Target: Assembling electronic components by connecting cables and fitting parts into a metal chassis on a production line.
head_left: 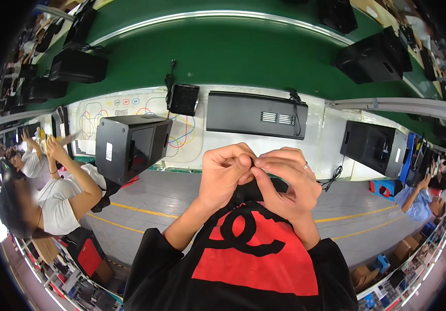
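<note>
My left hand point(226, 168) and my right hand point(291, 179) meet in front of my chest, fingertips pinched together. Between them shows a tiny dark piece, too small to name, mostly covered by the fingers. A ring sits on a finger of the right hand. Just beyond the hands, a long black flat case point(233, 114) with a slotted silver vent panel lies on the white work surface point(207, 147). Left of that case is a small black square box point(184, 99) with a dark cable point(169, 83) beside it.
A black box-shaped cabinet point(114, 147) stands at the left, another point(370, 147) at the right with a cable point(333, 176) hanging near it. Beyond runs a green conveyor belt point(223, 52) with more black cabinets point(370, 59). A co-worker in white point(67, 202) sits at the left, one in blue point(414, 202) far right.
</note>
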{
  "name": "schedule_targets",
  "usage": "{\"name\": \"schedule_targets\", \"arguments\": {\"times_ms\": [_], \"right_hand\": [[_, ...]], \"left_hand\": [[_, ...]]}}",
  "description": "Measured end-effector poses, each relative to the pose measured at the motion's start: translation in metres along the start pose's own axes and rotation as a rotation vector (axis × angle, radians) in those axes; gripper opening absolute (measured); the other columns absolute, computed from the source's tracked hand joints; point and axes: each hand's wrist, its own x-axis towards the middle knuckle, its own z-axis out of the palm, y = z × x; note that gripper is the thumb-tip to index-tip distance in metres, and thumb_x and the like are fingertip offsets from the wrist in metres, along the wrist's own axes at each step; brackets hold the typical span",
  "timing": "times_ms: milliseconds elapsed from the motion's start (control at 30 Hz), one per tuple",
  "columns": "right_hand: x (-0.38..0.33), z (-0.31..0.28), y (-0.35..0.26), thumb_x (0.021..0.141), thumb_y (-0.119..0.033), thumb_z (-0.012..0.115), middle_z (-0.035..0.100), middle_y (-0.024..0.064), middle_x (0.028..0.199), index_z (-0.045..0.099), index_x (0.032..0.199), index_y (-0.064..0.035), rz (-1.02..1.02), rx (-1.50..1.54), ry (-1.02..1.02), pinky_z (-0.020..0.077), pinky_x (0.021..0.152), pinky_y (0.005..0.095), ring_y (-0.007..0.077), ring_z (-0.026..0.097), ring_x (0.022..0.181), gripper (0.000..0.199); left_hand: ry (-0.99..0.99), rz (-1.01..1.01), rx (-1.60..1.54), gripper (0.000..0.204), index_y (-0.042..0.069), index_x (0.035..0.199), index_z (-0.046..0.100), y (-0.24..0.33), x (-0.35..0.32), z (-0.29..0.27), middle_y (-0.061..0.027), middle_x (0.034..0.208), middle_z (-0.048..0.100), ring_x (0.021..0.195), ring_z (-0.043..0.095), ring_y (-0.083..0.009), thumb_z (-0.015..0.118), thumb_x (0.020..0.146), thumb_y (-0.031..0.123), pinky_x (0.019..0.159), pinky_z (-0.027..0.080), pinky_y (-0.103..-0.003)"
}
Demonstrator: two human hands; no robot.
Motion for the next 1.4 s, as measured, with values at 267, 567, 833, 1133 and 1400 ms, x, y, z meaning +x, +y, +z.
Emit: {"name": "schedule_targets", "arguments": {"times_ms": [267,567,833,1133,1400], "right_hand": [[-0.04,-0.041,0.027,0.068,-0.003,0.067,0.057,0.0068,0.103,0.059,0.094,-0.0005,-0.14,-0.308,-0.271,0.046,0.07,0.0355,0.0219,0.055,0.09,0.028],[-0.09,-0.057,0.061,0.069,0.011,0.07,0.06,0.008,0.089,0.04,0.081,-0.0068,0.106,-0.247,-0.214,0.0448,0.061,0.0321,0.0247,0.054,0.073,0.037],[-0.149,-0.08,0.181,0.075,0.01,0.065,0.057,0.0099,0.084,0.037,0.084,-0.0043,0.471,-0.334,-0.064,0.0462,0.067,0.0309,0.0225,0.054,0.076,0.033],[-0.161,-0.08,0.236,0.074,0.01,0.062,0.054,0.014,0.083,0.039,0.085,-0.0022,0.292,-0.489,-0.307,0.0449,0.071,0.0398,0.0317,0.053,0.078,0.028],[-0.144,-0.072,0.228,0.071,0.014,0.058,0.053,0.0177,0.083,0.042,0.088,-0.0006,0.254,-0.688,-0.516,0.0453,0.075,0.0415,0.0373,0.051,0.078,0.027]], "left_hand": [[0.058,-0.296,0.127,0.028,-0.004,0.078,0.062,-0.031,0.004,0.003,-0.0024,0.066,0.055,0.054,0.039,-0.0063,0.063,0.092,0.02,0.048,0.032,-0.021],[0.044,-0.569,0.268,0.03,-0.004,0.078,0.063,-0.09,0.017,-0.005,-0.0022,0.065,0.053,0.053,0.04,-0.0076,0.061,0.094,0.021,0.048,0.033,-0.022],[0.18,-0.586,0.349,0.037,-0.006,0.087,0.065,-0.138,0.031,-0.044,-0.0016,0.067,0.052,0.056,0.043,-0.0081,0.062,0.093,0.031,0.052,0.036,-0.023],[0.286,-0.529,0.326,0.037,-0.005,0.086,0.065,-0.137,0.022,-0.067,-0.0009,0.067,0.053,0.056,0.043,-0.0074,0.062,0.093,0.031,0.052,0.037,-0.023],[0.279,-0.556,0.325,0.036,-0.005,0.087,0.064,-0.135,0.023,-0.07,-0.0012,0.067,0.052,0.057,0.044,-0.0073,0.062,0.093,0.03,0.052,0.038,-0.023]]}}
